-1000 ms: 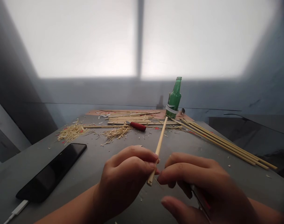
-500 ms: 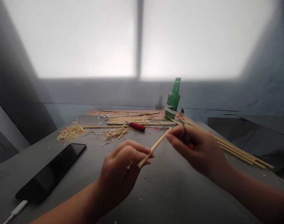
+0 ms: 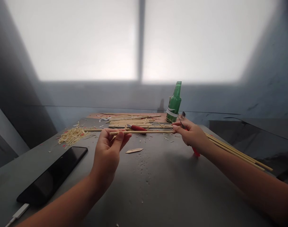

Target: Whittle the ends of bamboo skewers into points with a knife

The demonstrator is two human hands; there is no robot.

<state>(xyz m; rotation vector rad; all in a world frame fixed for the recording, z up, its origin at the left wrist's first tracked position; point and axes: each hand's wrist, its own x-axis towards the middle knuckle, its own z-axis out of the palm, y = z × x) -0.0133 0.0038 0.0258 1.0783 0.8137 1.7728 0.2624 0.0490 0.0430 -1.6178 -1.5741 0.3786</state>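
A thin bamboo stick point(image 3: 148, 132) spans both hands, almost level, above the table. My left hand point(image 3: 109, 153) pinches it near its left end between thumb and fingers. The fingers of my right hand point(image 3: 191, 135) are closed on its right end. A tool with a red handle point(image 3: 196, 152) is also tucked in my right hand; its dark tip sticks up above the fingers, and its kind is not clear. On the table below the stick lies a small flat wood sliver point(image 3: 134, 150) with a pointed end. Behind the stick is a red-handled knife point(image 3: 138, 128).
A green bottle point(image 3: 175, 102) with a white band stands at the back. Several sticks point(image 3: 132, 120) lie left of it, and longer ones point(image 3: 238, 153) under my right forearm. Shavings point(image 3: 74, 136) are heaped at left, beyond a black phone point(image 3: 54, 175) with a white cable point(image 3: 20, 210).
The stick has swung from a slant to nearly level. My left hand has moved left and up, and my right hand has turned, showing the red handle below it. The wood sliver now shows.
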